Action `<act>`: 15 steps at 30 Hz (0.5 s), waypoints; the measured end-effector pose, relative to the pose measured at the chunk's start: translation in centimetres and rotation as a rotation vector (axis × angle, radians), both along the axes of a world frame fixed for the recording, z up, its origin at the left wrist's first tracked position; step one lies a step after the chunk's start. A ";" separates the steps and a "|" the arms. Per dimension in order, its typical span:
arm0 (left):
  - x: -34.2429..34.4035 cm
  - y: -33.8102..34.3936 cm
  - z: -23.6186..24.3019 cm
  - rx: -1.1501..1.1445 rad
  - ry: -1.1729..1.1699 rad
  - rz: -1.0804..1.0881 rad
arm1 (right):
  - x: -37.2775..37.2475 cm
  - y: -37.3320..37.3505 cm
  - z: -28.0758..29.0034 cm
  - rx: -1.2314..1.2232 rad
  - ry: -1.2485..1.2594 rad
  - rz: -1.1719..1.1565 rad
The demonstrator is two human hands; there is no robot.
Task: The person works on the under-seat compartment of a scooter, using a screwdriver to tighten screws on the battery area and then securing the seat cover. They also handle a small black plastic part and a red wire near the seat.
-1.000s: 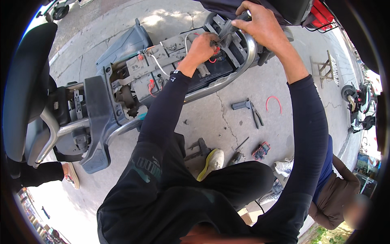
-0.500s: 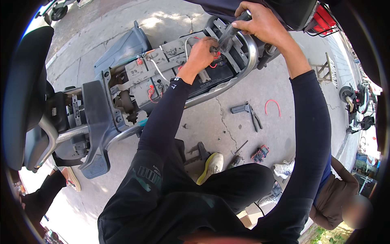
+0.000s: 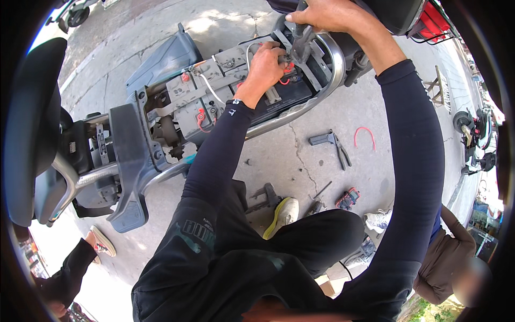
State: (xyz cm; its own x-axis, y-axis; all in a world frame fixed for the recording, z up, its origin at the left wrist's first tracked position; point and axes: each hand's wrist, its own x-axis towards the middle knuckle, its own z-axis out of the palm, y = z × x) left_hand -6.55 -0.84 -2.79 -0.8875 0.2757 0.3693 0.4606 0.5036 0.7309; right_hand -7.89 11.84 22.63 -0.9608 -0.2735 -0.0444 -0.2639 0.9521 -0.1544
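Several grey batteries point(image 3: 219, 83) with dark smudges sit side by side in the open metal frame of an electric scooter point(image 3: 316, 96). Over the far-right battery, my left hand point(image 3: 264, 68) is closed, its fingertips pinched beside a red terminal cover point(image 3: 289, 68). What they pinch is too small to tell. Above and right of it, my right hand point(image 3: 328, 15) grips the top of a dark, thick-handled tool point(image 3: 301, 48), its kind unclear. The tool stands nearly upright, its lower end close to my left fingertips. White wires point(image 3: 210, 90) and red wires link the battery terminals.
On the concrete lie black-handled pliers point(image 3: 339, 149), a red wire piece point(image 3: 365, 135), a red-and-black meter point(image 3: 347, 198) and a thin-shafted tool point(image 3: 319, 198). A grey plastic cover point(image 3: 163, 59) rests behind the frame. Another person point(image 3: 448, 252) is at the lower right.
My right hand has moved up and left, swinging the dark tool from a slant to nearly upright. My left hand stays at the same terminal. The view has shifted slightly.
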 end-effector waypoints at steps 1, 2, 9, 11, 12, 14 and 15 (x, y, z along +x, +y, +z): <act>0.1 -0.1 0.2 0.006 -0.028 -0.010 | 0.4 -0.4 2.0 0.010 -0.170 0.032; 0.1 0.0 0.4 -0.002 -0.049 -0.010 | 0.4 -0.6 2.9 0.123 -0.254 -0.011; 0.1 0.2 0.6 -0.021 -0.031 -0.019 | 0.5 1.9 -0.5 0.250 0.148 -0.115; 0.2 0.2 0.5 -0.026 -0.006 -0.019 | 0.5 2.3 -0.2 0.260 0.107 -0.037; 0.2 0.0 0.4 -0.034 0.008 -0.016 | 0.6 2.0 1.0 0.209 0.014 0.001; 0.2 -0.1 0.4 -0.044 0.017 -0.016 | 0.3 2.2 1.5 0.107 -0.166 0.092; 0.2 -0.1 0.5 -0.046 0.012 -0.018 | -0.1 2.5 1.5 0.057 -0.250 0.143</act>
State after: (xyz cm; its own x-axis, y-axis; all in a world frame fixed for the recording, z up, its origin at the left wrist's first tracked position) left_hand -6.39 -0.90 -2.31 -0.8779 0.3081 0.3667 0.4784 0.5279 0.7018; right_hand -8.02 14.33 24.12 -0.8698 -0.3960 -0.2944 -0.3567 0.9168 -0.1794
